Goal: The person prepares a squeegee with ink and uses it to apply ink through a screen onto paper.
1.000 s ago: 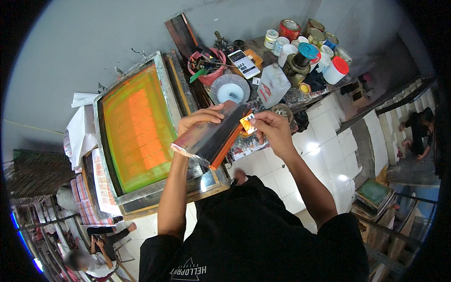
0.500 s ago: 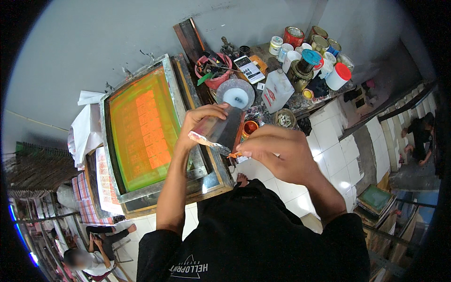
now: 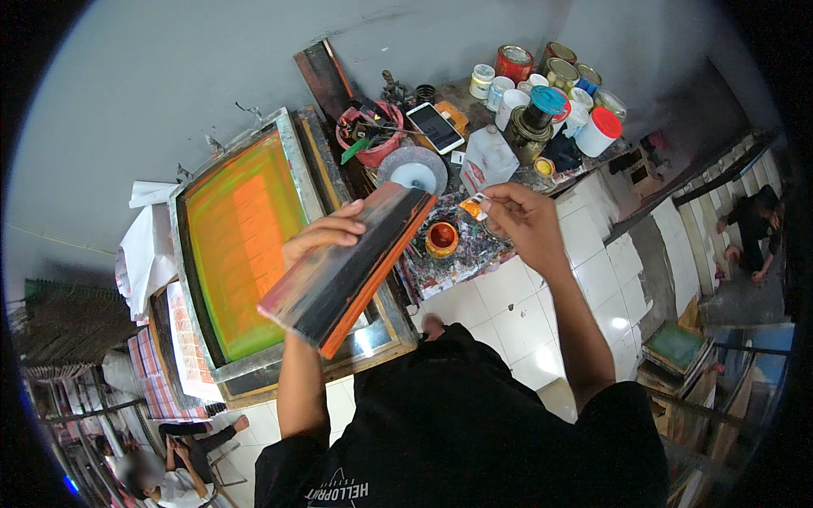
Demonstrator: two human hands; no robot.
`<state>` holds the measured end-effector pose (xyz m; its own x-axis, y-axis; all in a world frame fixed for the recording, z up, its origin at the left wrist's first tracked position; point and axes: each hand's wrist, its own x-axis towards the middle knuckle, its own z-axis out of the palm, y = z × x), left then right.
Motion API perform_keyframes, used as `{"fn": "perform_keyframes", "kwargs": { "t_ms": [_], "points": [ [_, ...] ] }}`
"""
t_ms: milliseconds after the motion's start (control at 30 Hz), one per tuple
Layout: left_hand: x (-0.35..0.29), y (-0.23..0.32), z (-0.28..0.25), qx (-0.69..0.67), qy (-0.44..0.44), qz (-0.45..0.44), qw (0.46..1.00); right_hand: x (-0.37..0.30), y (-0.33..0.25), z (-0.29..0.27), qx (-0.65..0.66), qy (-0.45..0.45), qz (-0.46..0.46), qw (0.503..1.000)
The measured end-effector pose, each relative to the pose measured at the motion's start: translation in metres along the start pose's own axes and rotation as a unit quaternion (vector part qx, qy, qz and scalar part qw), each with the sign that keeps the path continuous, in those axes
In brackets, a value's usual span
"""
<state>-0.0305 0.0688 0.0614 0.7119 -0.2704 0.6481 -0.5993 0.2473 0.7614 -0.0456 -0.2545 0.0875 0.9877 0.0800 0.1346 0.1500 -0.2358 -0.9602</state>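
Note:
My left hand (image 3: 326, 235) grips a long squeegee (image 3: 360, 267) with a dark body. Orange ink coats its blade along the right edge, which slants over the corner of the screen frame (image 3: 298, 159). Green and orange cover the frame's mesh (image 3: 261, 245). In my right hand (image 3: 527, 220), pinched between fingers and thumb, is a small flat scraper (image 3: 472, 207) smeared with orange. It is apart from the squeegee, above the worktable (image 3: 461, 264). Between the two hands stands an open jar of orange-red ink (image 3: 441, 240), its rim stained.
Behind the squeegee is a round grey-white dish (image 3: 415, 169). A phone (image 3: 435, 128), a pink tub of tools (image 3: 373, 151), a plastic jug (image 3: 489, 161) and several paint cans (image 3: 529, 131) crowd the table. Printed sheets (image 3: 188, 343) lie left of the frame. Other people sit farther off.
My right hand has moved up and away from the squeegee with the scraper. The squeegee has turned, so its orange blade edge shows along its length. The phone screen has gone dark.

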Motion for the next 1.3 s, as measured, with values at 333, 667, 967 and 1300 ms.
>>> {"fn": "perform_keyframes", "kwargs": {
  "t_ms": [333, 667, 967, 1300],
  "points": [
    [0.001, 0.035, 0.009, 0.017, 0.016, -0.060, 0.998, 0.026, 0.036, 0.040, -0.015, 0.008, -0.031, 0.999],
    [-0.003, 0.035, 0.007, 0.012, -0.003, -0.064, 0.998, 0.039, 0.026, 0.041, -0.138, -0.085, -0.092, 0.982],
    [-0.006, 0.030, 0.009, 0.027, -0.010, -0.081, 0.996, 0.030, 0.032, 0.048, -0.018, -0.147, 0.028, 0.989],
    [-0.006, 0.009, 0.013, 0.050, -0.036, -0.110, 0.992, 0.014, 0.009, 0.048, 0.017, -0.167, 0.080, 0.982]
  ]
}}
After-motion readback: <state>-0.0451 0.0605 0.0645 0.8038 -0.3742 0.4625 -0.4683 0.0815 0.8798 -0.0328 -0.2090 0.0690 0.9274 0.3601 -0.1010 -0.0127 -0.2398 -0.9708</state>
